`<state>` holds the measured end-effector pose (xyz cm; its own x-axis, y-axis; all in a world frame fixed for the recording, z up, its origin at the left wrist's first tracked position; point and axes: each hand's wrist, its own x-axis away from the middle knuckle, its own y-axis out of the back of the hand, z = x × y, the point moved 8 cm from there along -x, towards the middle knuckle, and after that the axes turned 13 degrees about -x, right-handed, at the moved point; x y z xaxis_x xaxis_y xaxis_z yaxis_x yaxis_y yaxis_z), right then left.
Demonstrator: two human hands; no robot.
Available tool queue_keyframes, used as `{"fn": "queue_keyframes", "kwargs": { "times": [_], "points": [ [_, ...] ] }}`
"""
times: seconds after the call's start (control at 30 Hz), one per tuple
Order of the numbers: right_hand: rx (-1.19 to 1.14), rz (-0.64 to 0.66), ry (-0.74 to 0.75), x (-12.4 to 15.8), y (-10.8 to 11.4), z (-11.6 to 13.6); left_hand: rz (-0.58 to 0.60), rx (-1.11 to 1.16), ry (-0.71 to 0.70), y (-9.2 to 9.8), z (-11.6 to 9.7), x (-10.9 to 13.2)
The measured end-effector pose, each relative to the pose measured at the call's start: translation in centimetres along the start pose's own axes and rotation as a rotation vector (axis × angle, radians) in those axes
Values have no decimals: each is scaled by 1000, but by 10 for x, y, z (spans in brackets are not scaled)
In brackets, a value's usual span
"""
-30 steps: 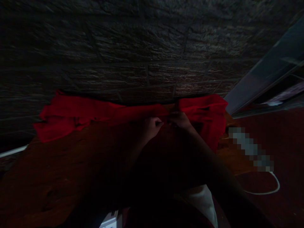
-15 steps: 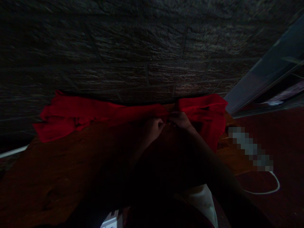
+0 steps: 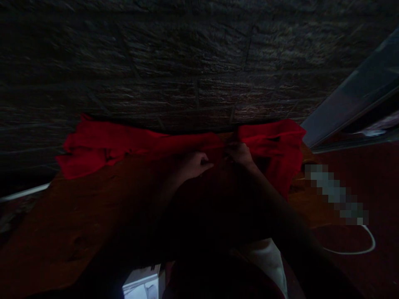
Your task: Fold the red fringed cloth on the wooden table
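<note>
Fingers: through the head camera I see those of the left hand [image 3: 193, 165] curled, thumb and forefinger slightly apart, and those of the right hand [image 3: 240, 154] bent downward just beside them; shadow is deep, so I cannot tell whether either grips anything.
Wooden table [image 3: 102, 203]: reddish brown, beneath the fingers and reaching well out to their left, with a smaller strip to their right.
Brick wall [image 3: 199, 85]: dark and rough, rising just beyond the fingers.
Grey post [image 3: 346, 93]: slanting, well to the right of and beyond the fingers.
Blurred object [image 3: 335, 191]: pixelated, right of the fingers, a white cord [image 3: 372, 245] looping from its near end above a reddish floor [image 3: 377, 178].
Red cloth [image 3: 187, 143]: crumpled along the wall, immediately beyond the fingertips, spreading left; more red fabric [image 3: 271, 149] lies just right of the right-hand fingers. I cannot tell whether they join.
</note>
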<state>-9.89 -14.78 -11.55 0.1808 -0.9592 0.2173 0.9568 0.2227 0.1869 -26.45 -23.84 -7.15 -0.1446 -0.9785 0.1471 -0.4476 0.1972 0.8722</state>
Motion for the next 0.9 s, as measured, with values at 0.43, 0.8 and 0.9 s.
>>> {"fn": "queue_keyframes", "kwargs": {
  "times": [0.43,0.8,0.9],
  "points": [
    [50,-43,26,6,3,3,-2,-197,-105,-2,-1,36],
    [364,-98,105,6,2,18,-71,-264,-103,0,-17,44],
    [380,-94,85,6,1,20,-18,-297,-72,-8,-17,43]
  ]
}}
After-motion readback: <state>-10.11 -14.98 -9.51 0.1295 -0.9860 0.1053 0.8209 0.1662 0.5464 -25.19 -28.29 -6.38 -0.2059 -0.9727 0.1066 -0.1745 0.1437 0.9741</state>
